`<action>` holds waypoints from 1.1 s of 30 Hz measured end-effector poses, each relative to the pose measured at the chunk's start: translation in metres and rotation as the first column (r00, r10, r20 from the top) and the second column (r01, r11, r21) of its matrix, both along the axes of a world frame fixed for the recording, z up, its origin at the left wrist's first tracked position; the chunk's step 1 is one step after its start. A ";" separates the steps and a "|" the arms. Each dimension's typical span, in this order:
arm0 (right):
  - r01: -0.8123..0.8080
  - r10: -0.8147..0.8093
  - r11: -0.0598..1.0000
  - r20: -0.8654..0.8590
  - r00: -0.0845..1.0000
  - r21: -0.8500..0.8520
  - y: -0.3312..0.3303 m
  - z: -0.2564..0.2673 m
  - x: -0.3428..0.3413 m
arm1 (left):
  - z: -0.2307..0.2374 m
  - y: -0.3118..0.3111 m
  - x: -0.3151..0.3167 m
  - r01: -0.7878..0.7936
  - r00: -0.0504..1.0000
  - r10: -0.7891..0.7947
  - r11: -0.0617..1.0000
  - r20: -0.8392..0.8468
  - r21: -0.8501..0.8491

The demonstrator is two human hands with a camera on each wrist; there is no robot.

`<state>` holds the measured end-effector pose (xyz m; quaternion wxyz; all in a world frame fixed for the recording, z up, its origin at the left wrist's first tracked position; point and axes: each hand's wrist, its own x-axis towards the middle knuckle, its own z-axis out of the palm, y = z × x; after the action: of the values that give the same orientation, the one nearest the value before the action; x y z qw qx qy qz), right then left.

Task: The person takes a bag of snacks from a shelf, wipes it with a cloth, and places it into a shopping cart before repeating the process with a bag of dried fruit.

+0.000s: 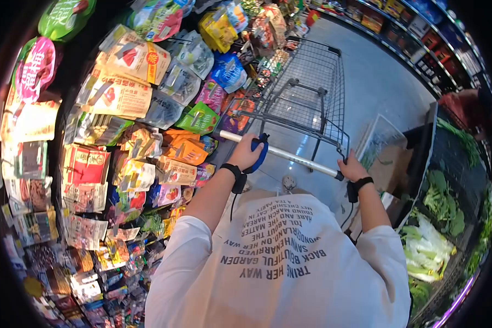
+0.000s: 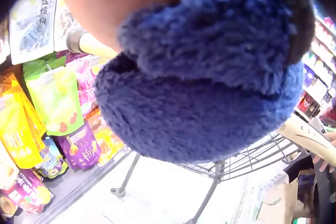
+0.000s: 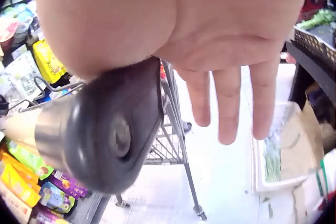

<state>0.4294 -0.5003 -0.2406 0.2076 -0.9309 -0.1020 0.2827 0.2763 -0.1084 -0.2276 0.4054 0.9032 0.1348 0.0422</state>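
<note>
A wire shopping cart (image 1: 311, 82) stands ahead of me, its pale handle (image 1: 290, 157) running across in front of my body. My left hand (image 1: 245, 152) grips the handle toward its left end. A fuzzy dark-blue plush piece (image 2: 199, 108) wraps about that hand and hides most of its fingers. At the handle's other end, my right hand (image 1: 354, 167) rests its palm on the black end cap (image 3: 113, 129). Several fingers (image 3: 228, 103) of this hand stretch out straight past the cap, around nothing.
Shelves of bagged snacks, among them a green bag (image 1: 201, 119), line the left side close to the cart. On the right are a vegetable stand with leafy greens (image 1: 429, 246) and a white bin (image 1: 385, 136) on the floor. A person (image 1: 464, 109) stands beyond the stand.
</note>
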 end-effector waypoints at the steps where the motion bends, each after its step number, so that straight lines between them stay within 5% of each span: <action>1: -0.017 0.018 0.999 0.055 0.998 -0.032 0.005 0.019 -0.003 | -0.005 0.001 -0.001 0.005 0.998 -0.006 1.000 0.056 0.018; 2: -0.027 0.028 0.999 0.047 0.999 -0.026 0.009 0.033 -0.003 | -0.004 -0.001 -0.004 -0.005 0.999 0.004 1.000 0.047 0.024; 4: -0.242 0.104 0.948 0.517 0.850 0.208 0.019 0.056 -0.004 | 0.009 -0.004 -0.009 -0.098 0.977 0.081 0.992 0.199 0.074; 5: -0.253 0.111 0.943 0.514 0.850 0.215 0.027 0.070 -0.003 | 0.022 -0.007 -0.011 -0.109 0.976 0.092 0.991 0.196 0.081; 6: -0.474 0.278 0.838 0.535 0.798 0.271 0.037 0.084 0.000 | 0.035 -0.010 -0.013 -0.247 0.961 0.276 0.893 0.024 -0.376; 7: -0.664 0.429 0.678 0.565 0.705 0.314 0.049 0.102 0.000 | 0.053 -0.014 -0.014 -0.384 0.912 0.355 0.573 -0.203 -0.724; 8: -0.736 0.480 0.605 0.600 0.641 0.302 0.070 0.128 -0.006 | 0.076 -0.017 -0.015 -0.351 0.910 0.342 0.339 -0.234 -0.873; 9: -0.747 0.500 0.568 0.576 0.647 0.346 0.090 0.145 -0.011 | 0.096 -0.018 -0.015 -0.352 0.907 0.352 0.336 -0.230 -0.874; 11: -0.661 0.509 0.503 0.428 0.747 0.556 0.126 0.159 -0.020 | 0.127 -0.019 -0.016 -0.178 0.942 0.296 0.028 -0.162 -0.984; 13: -0.549 0.506 0.468 0.300 0.809 0.692 0.161 0.166 -0.020 | 0.146 -0.017 -0.014 -0.124 0.953 0.281 0.013 -0.115 -0.992; 15: -0.110 0.721 0.326 -0.172 0.672 0.939 0.186 0.170 -0.025 | 0.163 -0.020 -0.015 0.079 0.984 0.149 0.114 0.095 -0.990; 16: -0.110 0.724 0.339 -0.184 0.665 0.934 0.195 0.170 -0.028 | 0.164 -0.025 -0.007 0.074 0.954 0.218 0.492 0.206 -0.867; 17: -0.084 0.717 0.346 -0.205 0.667 0.934 0.203 0.170 -0.031 | 0.169 -0.027 -0.010 0.067 0.952 0.232 0.480 0.201 -0.875; 19: -0.066 0.715 0.361 -0.231 0.660 0.930 0.212 0.168 -0.030 | 0.175 -0.027 -0.016 -0.035 0.958 0.227 0.704 0.177 -0.710; 21: -0.030 0.622 0.419 -0.263 0.737 0.908 0.215 0.166 -0.027 | 0.159 -0.022 -0.027 -0.066 0.943 0.282 0.683 0.178 -0.728; 23: 0.041 0.598 0.446 -0.331 0.730 0.894 0.218 0.166 -0.028 | 0.151 -0.013 -0.040 -0.286 0.929 0.313 0.280 -0.195 -0.916; 24: 0.080 0.624 0.416 -0.348 0.700 0.906 0.221 0.162 -0.027 | 0.148 -0.015 -0.043 -0.272 0.905 0.382 0.180 -0.188 -0.945; 27: 0.027 0.696 0.453 -0.373 0.614 0.891 0.232 0.161 -0.020 | 0.144 -0.002 -0.054 -0.267 0.913 0.366 0.206 -0.179 -0.941; 29: -0.293 0.729 0.503 -0.218 0.648 0.813 0.237 0.165 -0.019 | 0.158 0.005 -0.058 -0.309 0.903 0.361 0.169 -0.233 -0.936; 33: -0.152 0.699 0.458 -0.248 0.671 0.876 0.238 0.182 -0.025 | 0.186 0.010 -0.067 -0.143 0.961 0.243 0.019 -0.134 -0.990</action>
<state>0.4049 -0.2622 -0.0586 0.5376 -0.5357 -0.3926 0.5195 0.2088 -0.0983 -0.0414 0.9089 0.3454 0.2323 0.0250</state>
